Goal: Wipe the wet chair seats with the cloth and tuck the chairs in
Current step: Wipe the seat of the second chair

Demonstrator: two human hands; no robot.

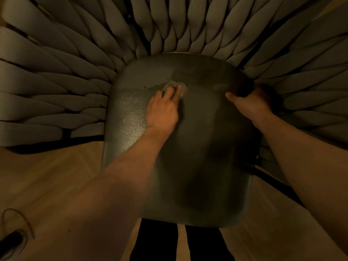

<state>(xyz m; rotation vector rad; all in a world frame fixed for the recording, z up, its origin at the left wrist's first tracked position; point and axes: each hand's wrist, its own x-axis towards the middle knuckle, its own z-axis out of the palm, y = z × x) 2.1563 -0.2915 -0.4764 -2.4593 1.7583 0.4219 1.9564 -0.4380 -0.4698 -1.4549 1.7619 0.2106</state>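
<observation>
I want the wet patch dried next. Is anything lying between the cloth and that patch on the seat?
Nothing visible: the left hand presses the cloth right at the wet patch on the seat.

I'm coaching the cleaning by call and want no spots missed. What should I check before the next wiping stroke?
1. Small pale cloth under the left hand fingertips: ok.
2. Right hand gripping the dark textured chair seat at its right edge: ok.
3. Wet patch beyond the cloth cleared: not ok, sheen still shows.
4. Near half of the seat dry: cannot tell, shadowed.
5. Wooden floor beside the chair free for tucking in: cannot tell.
</observation>
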